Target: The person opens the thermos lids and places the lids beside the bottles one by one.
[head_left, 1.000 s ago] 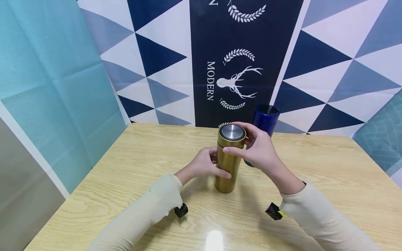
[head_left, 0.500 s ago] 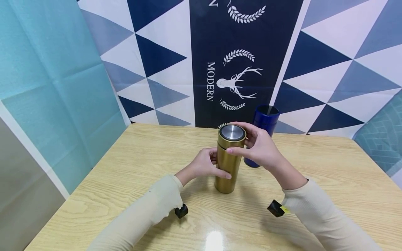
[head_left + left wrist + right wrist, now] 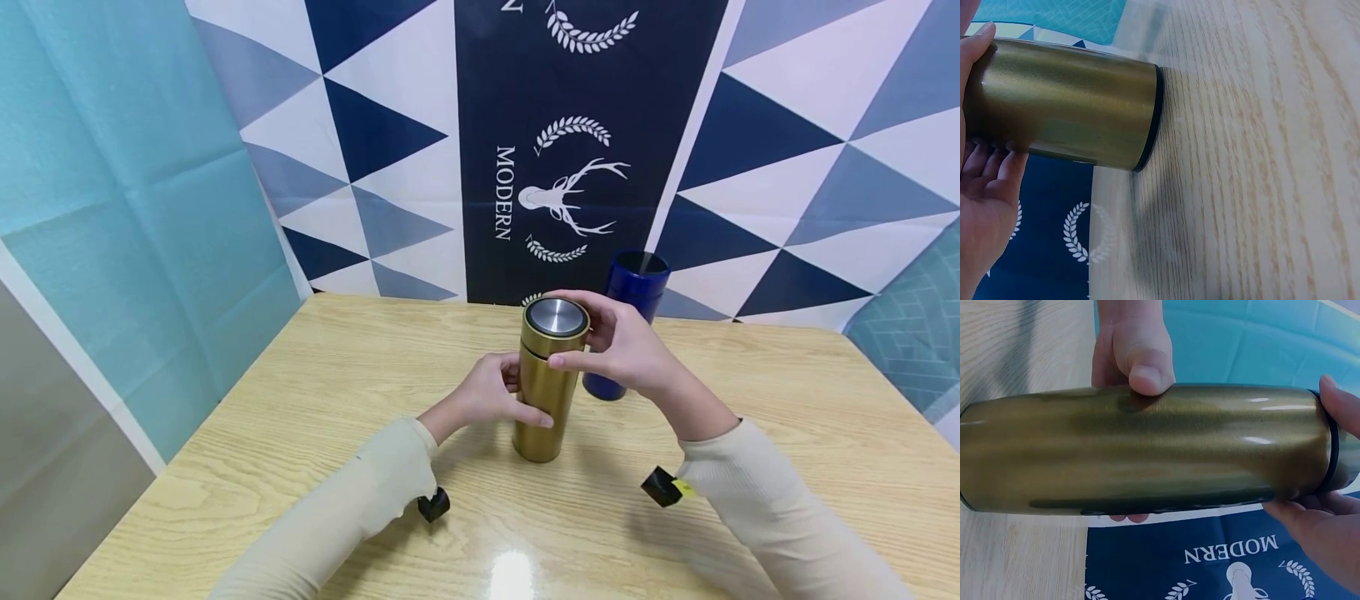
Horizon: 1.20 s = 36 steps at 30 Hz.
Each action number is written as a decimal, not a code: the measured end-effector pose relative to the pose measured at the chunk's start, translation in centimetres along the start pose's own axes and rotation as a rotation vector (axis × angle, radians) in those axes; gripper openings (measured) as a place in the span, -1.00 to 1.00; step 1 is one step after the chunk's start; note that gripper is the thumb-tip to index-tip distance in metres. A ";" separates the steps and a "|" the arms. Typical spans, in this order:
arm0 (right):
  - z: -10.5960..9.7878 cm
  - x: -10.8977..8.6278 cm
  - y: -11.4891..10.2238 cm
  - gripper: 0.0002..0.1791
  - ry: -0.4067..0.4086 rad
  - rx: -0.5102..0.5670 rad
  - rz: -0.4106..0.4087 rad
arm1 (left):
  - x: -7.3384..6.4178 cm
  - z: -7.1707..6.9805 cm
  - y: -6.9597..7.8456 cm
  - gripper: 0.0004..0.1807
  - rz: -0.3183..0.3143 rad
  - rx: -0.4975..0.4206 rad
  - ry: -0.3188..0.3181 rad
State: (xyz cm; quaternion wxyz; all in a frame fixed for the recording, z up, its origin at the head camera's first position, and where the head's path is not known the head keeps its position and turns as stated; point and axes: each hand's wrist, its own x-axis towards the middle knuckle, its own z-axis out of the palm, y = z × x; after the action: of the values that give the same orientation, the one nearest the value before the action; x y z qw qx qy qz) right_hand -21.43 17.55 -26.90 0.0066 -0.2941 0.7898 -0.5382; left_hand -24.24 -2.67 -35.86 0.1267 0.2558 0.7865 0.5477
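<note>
A gold thermos [image 3: 546, 385] with a brushed steel disc on its lid [image 3: 557, 317] stands upright on the wooden table. My left hand [image 3: 486, 393] grips its body from the left, thumb across the front. At the top, my right hand [image 3: 626, 354] holds the lid from the right, fingers behind it and thumb in front near the dark seam. In the right wrist view the thermos [image 3: 1210, 450] lies across the frame, with the lid [image 3: 1349, 464] partly covered by fingers. The left wrist view shows the thermos base close against the tabletop.
Behind my right hand stands a blue cylindrical container [image 3: 637, 283] with a dark top, partly hidden. The table [image 3: 315, 400] runs back to a patterned wall cloth [image 3: 405, 167]. A teal cloth [image 3: 135, 167] hangs at the left.
My right thumb has shifted rightward across the front of the lid seam, and the right wrist has swung slightly right and up. The left hand and the thermos body have stayed in place.
</note>
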 end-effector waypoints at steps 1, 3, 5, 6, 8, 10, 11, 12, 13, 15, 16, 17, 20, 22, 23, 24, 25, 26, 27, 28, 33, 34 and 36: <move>-0.1 0.0 0.0 -0.23 -0.007 -0.001 -0.007 | 0.0 0.0 0.0 -0.34 0.002 0.001 -0.001; -0.2 0.1 0.0 -0.24 -0.021 -0.003 -0.017 | 0.0 0.0 0.0 -0.34 0.003 0.000 -0.001; -0.4 0.2 0.1 -0.25 -0.035 -0.002 -0.020 | 0.1 0.0 0.0 -0.34 0.001 -0.001 0.000; -0.5 0.3 0.1 -0.25 -0.042 -0.003 -0.021 | 0.1 0.0 0.0 -0.35 0.000 -0.001 0.000; -0.6 0.3 0.2 -0.25 -0.060 -0.002 -0.027 | 0.1 0.0 0.0 -0.36 0.000 0.001 0.002; -0.8 0.5 0.3 -0.24 -0.082 0.011 -0.039 | 0.1 0.0 0.0 -0.37 0.000 0.006 0.005; -1.0 0.5 0.4 -0.24 -0.093 0.017 -0.046 | 0.1 0.1 0.0 -0.37 0.001 0.007 0.006; -1.1 0.6 0.5 -0.24 -0.105 0.025 -0.052 | 0.2 0.1 0.0 -0.37 0.001 0.009 0.007; -1.2 0.7 0.6 -0.23 -0.118 0.034 -0.056 | 0.2 0.1 0.0 -0.37 0.001 0.010 0.007; -1.3 0.8 0.7 -0.23 -0.142 0.048 -0.056 | 0.1 0.1 0.0 -0.37 -0.005 0.008 0.007; -1.4 0.8 0.8 -0.23 -0.151 0.049 -0.056 | 0.1 0.2 0.0 -0.37 -0.010 0.008 0.007; -1.5 0.9 0.9 -0.23 -0.160 0.050 -0.055 | 0.1 0.2 0.1 -0.36 -0.012 0.007 0.007; -1.7 1.0 1.0 -0.23 -0.183 0.053 -0.054 | 0.0 0.2 0.1 -0.36 -0.018 0.007 0.011; -1.9 1.0 1.0 -0.22 -0.197 0.055 -0.053 | 0.0 0.2 0.2 -0.36 -0.019 0.011 0.013; -2.0 1.0 1.0 -0.22 -0.204 0.058 -0.050 | 0.0 0.2 0.2 -0.36 -0.020 0.010 0.013; -2.0 1.0 1.0 -0.22 -0.212 0.060 -0.047 | 0.1 0.2 0.3 -0.36 -0.022 0.010 0.012; -2.1 1.0 1.0 -0.21 -0.220 0.062 -0.042 | 0.1 0.2 0.3 -0.36 -0.025 0.012 0.011; -2.2 1.0 0.9 -0.21 -0.229 0.063 -0.037 | 0.1 0.3 0.3 -0.35 -0.028 0.012 0.009; -2.3 1.0 0.8 -0.20 -0.236 0.063 -0.031 | 0.1 0.3 0.3 -0.35 -0.030 0.012 0.009; -2.3 0.9 0.8 -0.19 -0.242 0.059 -0.025 | 0.1 0.3 0.3 -0.35 -0.032 0.011 0.009; -2.4 1.0 0.6 -0.17 -0.257 0.046 -0.009 | 0.0 0.3 0.2 -0.34 -0.035 0.014 0.014; -2.4 1.0 0.6 -0.17 -0.256 0.050 -0.008 | 0.0 0.3 0.2 -0.34 -0.035 0.016 0.014; -2.4 1.0 0.7 -0.16 -0.258 0.066 -0.011 | 0.0 0.3 0.3 -0.34 -0.036 0.020 0.016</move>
State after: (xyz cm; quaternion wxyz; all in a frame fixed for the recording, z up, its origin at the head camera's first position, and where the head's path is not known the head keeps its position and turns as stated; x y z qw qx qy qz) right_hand -23.33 19.30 -26.20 0.1149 -0.3646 0.7627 -0.5217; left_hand -23.99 -2.37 -35.69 0.1277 0.2386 0.7972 0.5396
